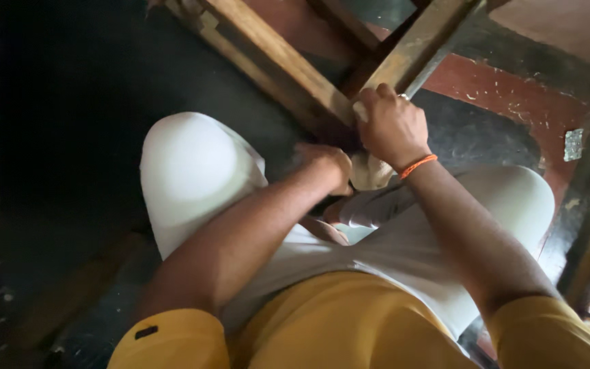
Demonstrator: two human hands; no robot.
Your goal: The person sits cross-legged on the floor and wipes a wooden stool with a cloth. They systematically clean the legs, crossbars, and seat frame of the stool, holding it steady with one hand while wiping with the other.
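Right hand (pixel 392 126) clenched around pale cloth (pixel 370 171), pressed to wooden frame (pixel 288 68) (mid-wipe, likely); left hand (pixel 326 167) curled just below the frame, grip unclear. Next: firm strokes along the wood.

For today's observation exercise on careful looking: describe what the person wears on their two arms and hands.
Both arms are bare from the short yellow sleeves down. The left sleeve carries a small dark rectangular tab near its hem. The right wrist wears a thin orange thread band. The left hand and right hand are ungloved.
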